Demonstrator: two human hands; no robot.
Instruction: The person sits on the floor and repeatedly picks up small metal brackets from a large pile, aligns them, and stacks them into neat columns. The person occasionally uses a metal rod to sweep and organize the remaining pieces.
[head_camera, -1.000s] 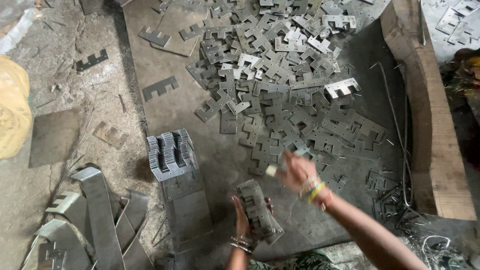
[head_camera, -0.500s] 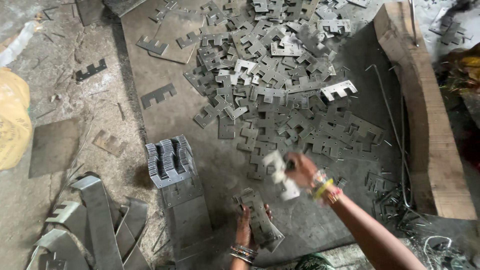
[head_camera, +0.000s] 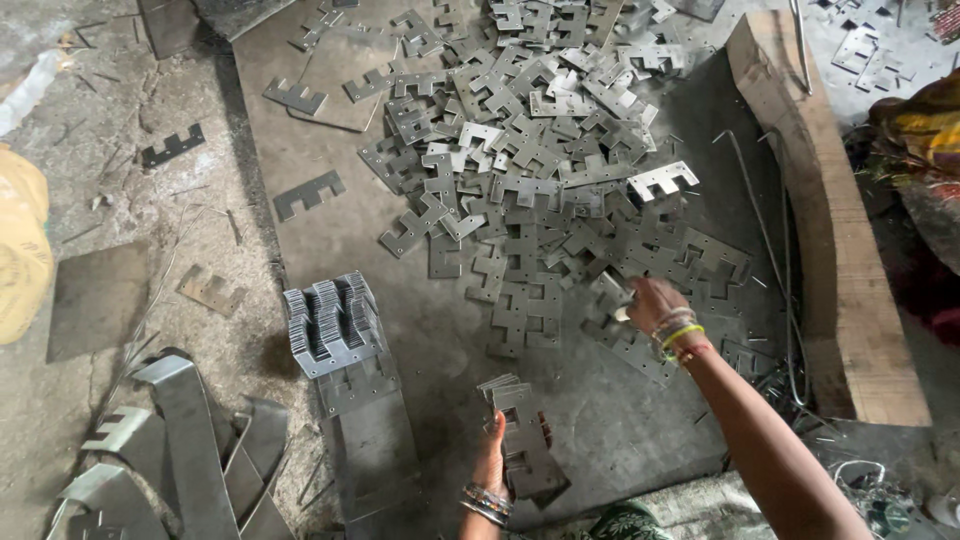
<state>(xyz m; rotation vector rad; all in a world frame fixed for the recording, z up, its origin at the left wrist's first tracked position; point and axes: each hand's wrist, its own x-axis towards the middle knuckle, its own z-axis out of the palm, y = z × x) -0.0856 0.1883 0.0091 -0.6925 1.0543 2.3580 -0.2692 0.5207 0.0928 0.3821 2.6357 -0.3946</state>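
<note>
On the floor, a dark metal sheet (head_camera: 330, 240) carried a wide heap of E-shaped plates (head_camera: 540, 170), hemmed on the right by a curved wooden block (head_camera: 830, 250) and on the left by bare concrete with a few stray cutouts. A bare strip of sheet lay between the heap and a neat upright stack of plates (head_camera: 330, 325). The right hand (head_camera: 652, 305) sat at the heap's near edge, fingers (head_camera: 628, 300) curled down onto a loose plate; whether they gripped it, cannot tell. The left hand (head_camera: 492, 455) was closed around a held bundle of plates (head_camera: 522, 440), thumb on its left edge.
</note>
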